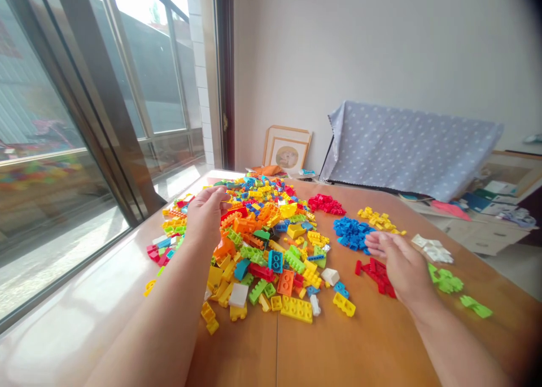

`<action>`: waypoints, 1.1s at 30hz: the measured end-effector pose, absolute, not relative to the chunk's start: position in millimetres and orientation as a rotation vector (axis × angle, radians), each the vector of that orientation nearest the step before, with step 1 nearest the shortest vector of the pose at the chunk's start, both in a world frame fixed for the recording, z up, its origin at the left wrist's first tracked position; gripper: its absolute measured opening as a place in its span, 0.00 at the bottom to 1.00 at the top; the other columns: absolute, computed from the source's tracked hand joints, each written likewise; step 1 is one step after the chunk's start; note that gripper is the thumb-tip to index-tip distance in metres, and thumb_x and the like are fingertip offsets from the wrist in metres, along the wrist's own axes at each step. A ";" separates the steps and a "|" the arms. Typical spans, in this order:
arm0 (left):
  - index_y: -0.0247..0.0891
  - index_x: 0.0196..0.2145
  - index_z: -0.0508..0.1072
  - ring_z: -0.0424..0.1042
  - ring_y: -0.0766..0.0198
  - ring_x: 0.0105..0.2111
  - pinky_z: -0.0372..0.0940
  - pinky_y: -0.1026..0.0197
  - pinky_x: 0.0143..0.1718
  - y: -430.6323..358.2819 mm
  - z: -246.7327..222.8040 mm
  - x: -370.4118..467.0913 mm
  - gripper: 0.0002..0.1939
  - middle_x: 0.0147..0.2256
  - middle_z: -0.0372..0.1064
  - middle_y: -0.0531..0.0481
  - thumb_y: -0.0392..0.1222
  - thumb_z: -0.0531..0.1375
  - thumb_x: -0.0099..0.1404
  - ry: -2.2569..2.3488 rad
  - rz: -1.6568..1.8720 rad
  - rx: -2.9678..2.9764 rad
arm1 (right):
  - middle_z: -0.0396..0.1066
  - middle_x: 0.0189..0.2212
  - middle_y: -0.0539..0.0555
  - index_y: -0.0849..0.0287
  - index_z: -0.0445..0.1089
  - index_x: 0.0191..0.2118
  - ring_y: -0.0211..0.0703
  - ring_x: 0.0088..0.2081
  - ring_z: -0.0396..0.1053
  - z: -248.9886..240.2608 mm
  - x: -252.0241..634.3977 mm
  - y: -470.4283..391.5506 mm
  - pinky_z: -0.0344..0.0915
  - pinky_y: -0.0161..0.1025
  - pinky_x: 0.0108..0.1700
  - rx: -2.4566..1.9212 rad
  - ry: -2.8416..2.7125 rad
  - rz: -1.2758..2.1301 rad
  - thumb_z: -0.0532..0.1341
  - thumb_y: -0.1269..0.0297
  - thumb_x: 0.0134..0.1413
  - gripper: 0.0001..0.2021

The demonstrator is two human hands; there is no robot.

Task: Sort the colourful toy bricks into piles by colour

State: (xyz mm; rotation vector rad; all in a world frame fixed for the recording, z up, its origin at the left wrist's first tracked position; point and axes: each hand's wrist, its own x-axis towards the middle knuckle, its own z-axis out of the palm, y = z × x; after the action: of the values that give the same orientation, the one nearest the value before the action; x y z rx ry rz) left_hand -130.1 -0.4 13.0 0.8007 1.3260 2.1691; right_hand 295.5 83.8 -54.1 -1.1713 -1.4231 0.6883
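Observation:
A big mixed heap of toy building bricks (254, 229) in many colours spreads over the wooden table. Above its left part is my left hand (206, 206), fingers bent together; anything held there is hidden. My right hand (402, 263) hovers beside a pile of blue bricks (350, 233), its fingertips at that pile's right edge. Its fingers are curled in toward the thumb, and I cannot see what they hold, if anything. Partly behind this hand lie red bricks (379, 275).
Other single-colour groups are yellow bricks (379, 219), white bricks (432, 249), light green bricks (446, 280) and a farther red pile (326, 204). Glass windows (55, 110) flank the table (322, 347) on the left. Behind it stand a framed picture (288, 153) and a dotted cloth (410, 144).

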 end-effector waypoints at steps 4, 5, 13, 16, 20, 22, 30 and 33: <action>0.37 0.38 0.80 0.69 0.69 0.25 0.64 0.67 0.28 1.8 12.6 -124.8 0.14 0.30 0.74 0.51 0.47 0.69 0.56 1.452 2.116 0.851 | 0.79 0.37 0.58 0.59 0.74 0.42 0.48 0.39 0.79 -28.2 304.8 94.0 0.77 0.46 0.43 -1.125 -1.276 0.615 0.62 0.45 0.60 0.20; 0.37 0.38 0.80 0.69 0.69 0.25 0.65 0.67 0.28 3.0 12.0 -124.9 0.14 0.30 0.75 0.50 0.47 0.69 0.56 1.454 2.120 0.863 | 0.79 0.37 0.57 0.59 0.74 0.42 0.48 0.39 0.79 -24.9 310.6 96.9 0.76 0.45 0.43 -1.143 -1.256 0.588 0.63 0.46 0.60 0.20; 0.39 0.37 0.81 0.70 0.67 0.27 0.66 0.66 0.28 4.3 11.9 -125.5 0.14 0.31 0.76 0.49 0.50 0.70 0.57 1.489 2.130 0.871 | 0.76 0.51 0.61 0.56 0.74 0.52 0.56 0.52 0.73 -69.7 330.8 92.8 0.68 0.52 0.56 -1.740 -1.783 0.410 0.58 0.36 0.58 0.30; 0.38 0.37 0.82 0.70 0.67 0.27 0.66 0.66 0.29 3.8 12.2 -122.0 0.13 0.31 0.76 0.49 0.49 0.70 0.57 1.484 2.122 0.876 | 0.66 0.63 0.64 0.56 0.67 0.63 0.63 0.61 0.65 -86.8 318.4 82.2 0.62 0.57 0.62 -1.910 -1.997 0.226 0.57 0.33 0.57 0.38; 0.38 0.37 0.82 0.70 0.67 0.28 0.66 0.67 0.30 2.9 11.9 -119.3 0.14 0.31 0.75 0.49 0.49 0.70 0.57 1.479 2.112 0.910 | 0.63 0.65 0.61 0.52 0.67 0.63 0.63 0.64 0.63 -93.3 310.8 74.4 0.59 0.58 0.63 -1.963 -2.142 0.058 0.55 0.39 0.62 0.31; 0.38 0.37 0.82 0.70 0.68 0.28 0.66 0.67 0.30 1.9 12.2 -119.3 0.14 0.31 0.75 0.49 0.49 0.70 0.57 1.485 2.108 0.925 | 0.67 0.62 0.58 0.51 0.70 0.60 0.60 0.60 0.66 -94.6 313.5 74.6 0.62 0.55 0.61 -1.930 -2.161 0.050 0.55 0.44 0.63 0.26; 0.38 0.38 0.82 0.71 0.68 0.28 0.67 0.68 0.31 1.9 11.7 -121.9 0.15 0.32 0.75 0.49 0.50 0.70 0.58 1.507 2.095 0.915 | 0.70 0.61 0.58 0.51 0.72 0.58 0.57 0.59 0.68 -105.5 327.0 78.6 0.64 0.53 0.61 -1.809 -2.207 0.011 0.55 0.51 0.63 0.22; 0.37 0.38 0.81 0.71 0.68 0.28 0.66 0.68 0.30 2.3 11.8 -120.6 0.16 0.32 0.76 0.49 0.51 0.70 0.57 1.522 2.077 0.917 | 0.67 0.64 0.59 0.51 0.71 0.61 0.59 0.63 0.65 -105.6 327.9 77.2 0.62 0.55 0.63 -1.833 -2.214 -0.012 0.55 0.47 0.64 0.25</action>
State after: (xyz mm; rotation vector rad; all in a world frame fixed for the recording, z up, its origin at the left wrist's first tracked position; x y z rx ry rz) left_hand -120.6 2.3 11.8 0.9172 1.5225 2.0771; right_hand 327.9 77.2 -105.6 -1.8332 -2.2137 -0.0125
